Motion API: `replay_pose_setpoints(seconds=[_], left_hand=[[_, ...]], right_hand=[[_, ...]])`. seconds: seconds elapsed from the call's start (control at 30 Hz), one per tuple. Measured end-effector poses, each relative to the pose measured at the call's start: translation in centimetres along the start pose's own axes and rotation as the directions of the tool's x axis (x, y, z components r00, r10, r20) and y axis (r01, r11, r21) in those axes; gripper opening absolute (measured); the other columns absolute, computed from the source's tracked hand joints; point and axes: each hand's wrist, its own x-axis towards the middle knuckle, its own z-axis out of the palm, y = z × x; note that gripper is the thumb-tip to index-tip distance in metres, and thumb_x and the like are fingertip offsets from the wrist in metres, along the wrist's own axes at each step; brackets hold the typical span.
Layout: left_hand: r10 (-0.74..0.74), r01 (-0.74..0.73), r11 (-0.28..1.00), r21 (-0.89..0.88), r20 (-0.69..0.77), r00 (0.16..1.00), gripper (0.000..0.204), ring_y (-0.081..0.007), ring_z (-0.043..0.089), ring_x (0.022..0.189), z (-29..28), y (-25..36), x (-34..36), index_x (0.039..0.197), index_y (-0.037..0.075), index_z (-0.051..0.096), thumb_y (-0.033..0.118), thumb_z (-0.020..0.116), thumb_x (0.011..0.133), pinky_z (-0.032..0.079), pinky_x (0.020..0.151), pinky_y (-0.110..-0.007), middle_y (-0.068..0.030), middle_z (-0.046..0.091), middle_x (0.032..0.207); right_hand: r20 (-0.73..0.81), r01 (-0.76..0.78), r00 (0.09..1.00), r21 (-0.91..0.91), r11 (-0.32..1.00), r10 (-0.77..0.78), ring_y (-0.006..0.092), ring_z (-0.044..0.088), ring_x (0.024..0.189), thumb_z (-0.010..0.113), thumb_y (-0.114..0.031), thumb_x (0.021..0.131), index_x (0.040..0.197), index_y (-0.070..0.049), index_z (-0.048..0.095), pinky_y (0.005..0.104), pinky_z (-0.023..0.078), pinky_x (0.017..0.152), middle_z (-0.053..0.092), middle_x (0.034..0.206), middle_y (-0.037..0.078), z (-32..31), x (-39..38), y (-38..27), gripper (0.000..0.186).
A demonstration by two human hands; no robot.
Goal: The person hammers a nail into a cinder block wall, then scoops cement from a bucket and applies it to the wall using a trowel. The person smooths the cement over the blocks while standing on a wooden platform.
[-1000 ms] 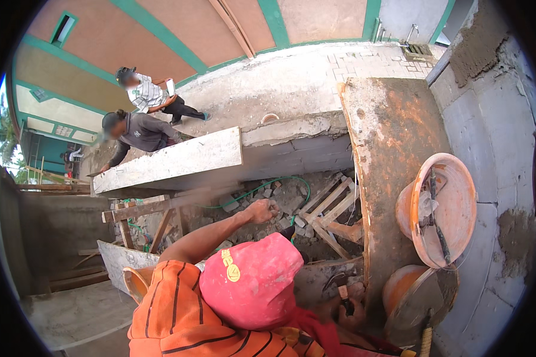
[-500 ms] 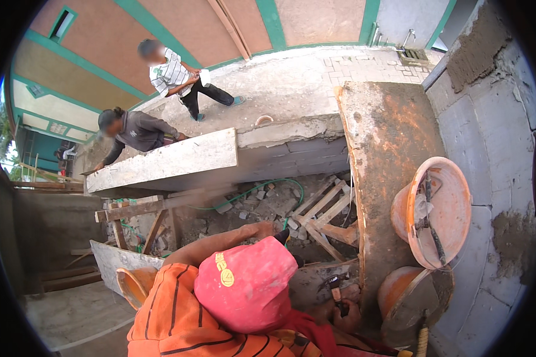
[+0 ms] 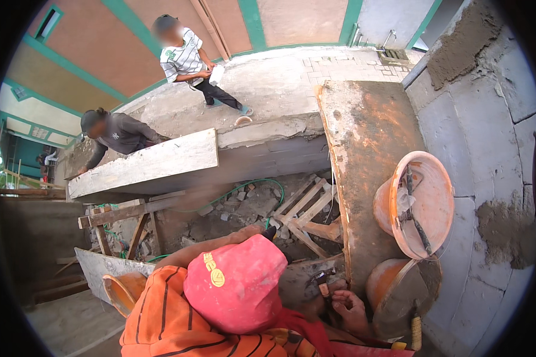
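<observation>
Neither my left hand nor my right hand is clearly in view. Directly below me crouches a co-worker in a pink cap [image 3: 232, 279] and orange striped shirt [image 3: 167, 309]. One arm [image 3: 214, 247] of theirs reaches forward, the hand partly hidden by the cap. A hand [image 3: 348, 306] at lower right, apparently theirs, has curled fingers beside a small dark-headed tool [image 3: 323, 288]. Right of it sit an orange bucket [image 3: 378, 285] with a mortar-covered board and an orange basin [image 3: 438, 214] with tools, by a stained slab [image 3: 363, 131]. Another orange bucket [image 3: 116, 291] lies left.
A grey block wall [image 3: 494, 149] bounds the right. Ahead, a rubble pit holds wooden frames [image 3: 309, 205] and a green hose [image 3: 262, 179] below a low wall [image 3: 268, 131]. Beyond it, a worker in grey [image 3: 128, 134] leans at a white board [image 3: 143, 166]; another person [image 3: 178, 59] walks on paving.
The walker has moved right and up in the view. The co-worker's forward arm has lowered behind the cap, and their hand at lower right has loosened from the tool. The view has shifted slightly.
</observation>
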Motion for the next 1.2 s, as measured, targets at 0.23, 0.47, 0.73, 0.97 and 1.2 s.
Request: replay_pose_setpoints(seconds=[0.23,0.47,0.73,0.97,1.2], left_hand=[[0.005,-0.006,1.0,-0.026,-0.026,1.0,0.029,-0.0341,0.066,0.09,0.7,0.0,0.3,0.097,0.006,0.067,0.028,0.059,0.08,0.05,0.081,-0.044,-0.0211,0.067,0.092],[0.0,-0.006,0.998,-0.059,-0.098,0.995,0.029,-0.0348,0.066,0.089,1.6,0.0,0.2,0.096,0.005,0.067,0.028,0.058,0.08,0.05,0.08,-0.044,-0.0216,0.067,0.091],[0.086,-0.108,0.993,-0.054,-0.32,0.944,0.027,-0.0414,0.062,0.087,1.4,2.2,0.0,0.09,0.003,0.065,0.024,0.052,0.081,0.049,0.078,-0.046,-0.0231,0.066,0.089],[0.102,-0.104,0.995,0.01,-0.311,0.945,0.029,-0.0409,0.063,0.088,2.3,1.8,1.0,0.092,0.006,0.065,0.029,0.051,0.081,0.049,0.078,-0.047,-0.0221,0.066,0.088],[0.109,-0.124,0.992,-0.025,-0.316,0.942,0.022,-0.0394,0.064,0.081,2.3,2.0,0.0,0.091,0.009,0.065,0.025,0.053,0.081,0.05,0.073,-0.046,-0.0191,0.067,0.081]], right_hand=[[0.36,0.156,0.932,-0.288,0.945,-0.045,0.0163,0.064,0.094,0.063,-0.017,0.089,0.124,-0.005,0.057,0.0322,0.051,0.084,0.065,0.108,0.01,-3.3,-2.2,-20.3,0.037],[0.374,0.421,0.896,-0.546,0.724,-0.239,0.0183,0.064,0.089,0.059,-0.031,0.089,0.122,-0.009,0.058,0.034,0.05,0.084,0.064,0.107,0.011,-0.6,8.8,-29.1,0.04],[0.3,0.442,0.89,-0.392,0.807,-0.343,0.0137,0.063,0.076,0.058,-0.018,0.089,0.121,-0.003,0.056,0.0285,0.053,0.066,0.064,0.1,0.01,5.3,22.8,-27.8,0.035],[0.162,0.453,0.889,-0.183,0.873,-0.428,0.0111,0.062,0.068,0.066,-0.014,0.084,0.123,-0.003,0.054,0.0264,0.052,0.057,0.063,0.096,0.008,10.5,30.6,-25.7,0.042],[-0.109,0.486,0.855,-0.175,0.856,-0.508,0.0167,0.064,0.078,0.071,-0.019,0.082,0.137,-0.007,0.042,0.0311,0.054,0.069,0.063,0.103,0.013,15.4,37.7,-24.8,0.064]])
